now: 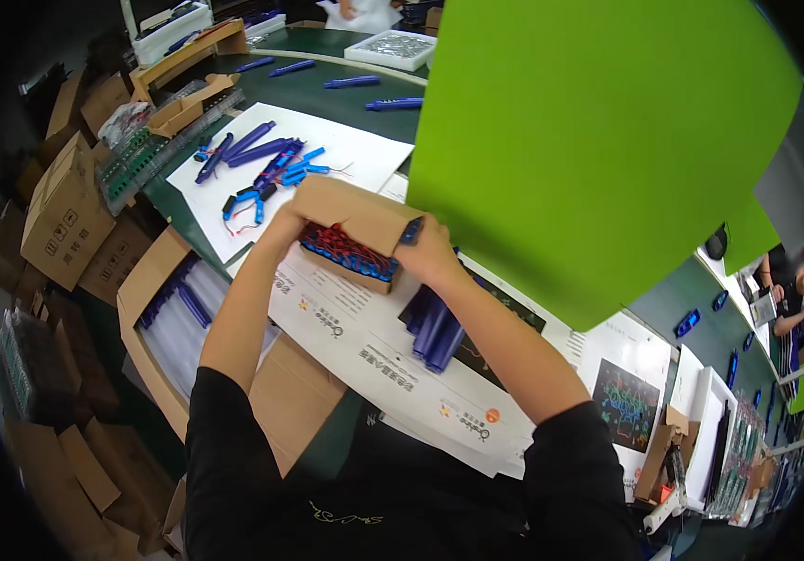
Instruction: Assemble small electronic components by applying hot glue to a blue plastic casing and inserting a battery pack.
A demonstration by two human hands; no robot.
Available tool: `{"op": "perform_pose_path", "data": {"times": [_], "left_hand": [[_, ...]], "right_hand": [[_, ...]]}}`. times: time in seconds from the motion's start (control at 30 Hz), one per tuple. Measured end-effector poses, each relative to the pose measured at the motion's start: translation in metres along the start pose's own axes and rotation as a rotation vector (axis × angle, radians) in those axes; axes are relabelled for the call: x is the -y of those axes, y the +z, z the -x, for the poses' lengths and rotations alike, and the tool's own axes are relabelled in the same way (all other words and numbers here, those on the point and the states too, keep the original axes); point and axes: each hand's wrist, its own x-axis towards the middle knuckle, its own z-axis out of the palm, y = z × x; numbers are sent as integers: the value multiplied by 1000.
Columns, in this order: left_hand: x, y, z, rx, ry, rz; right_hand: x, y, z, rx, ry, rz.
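Between my two hands is a small cardboard box (360, 210), its flap raised, packed with blue cylindrical battery cells (350, 257) and tangled red wires. My left hand (286, 226) grips the box's left end, its fingers partly hidden behind the cardboard. My right hand (428, 251) is closed around the right end, where a small dark blue piece (410, 231) shows by the fingers. Just beyond the box, wired blue cells (304, 168) and purple-blue tube casings (250, 140) lie on a white sheet (327, 131). More purple-blue tubes (437, 332) lie below my right hand.
A large green panel (598, 140) stands close on the right. An open carton (154, 327) with tubes in it sits at my left, with stacked cartons (70, 220) beyond. Single tubes (350, 82) lie along the green bench at the back. A person (790, 299) is at the far right.
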Motion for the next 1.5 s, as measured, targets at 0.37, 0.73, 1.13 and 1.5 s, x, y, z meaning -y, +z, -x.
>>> {"op": "perform_pose_path", "data": {"times": [0.37,0.73,1.13,1.5], "left_hand": [[-26,27,47,31,-6,391],[-85,47,163,-120,312,545],[-141,279,280,708,64,478],[-105,451,208,610,169,220]], "right_hand": [[-20,47,-47,-453,148,-580],[64,-12,64,-357,90,-735],[-32,-222,290,-803,295,-1245],[-231,-340,210,-1101,486,-1082]]}}
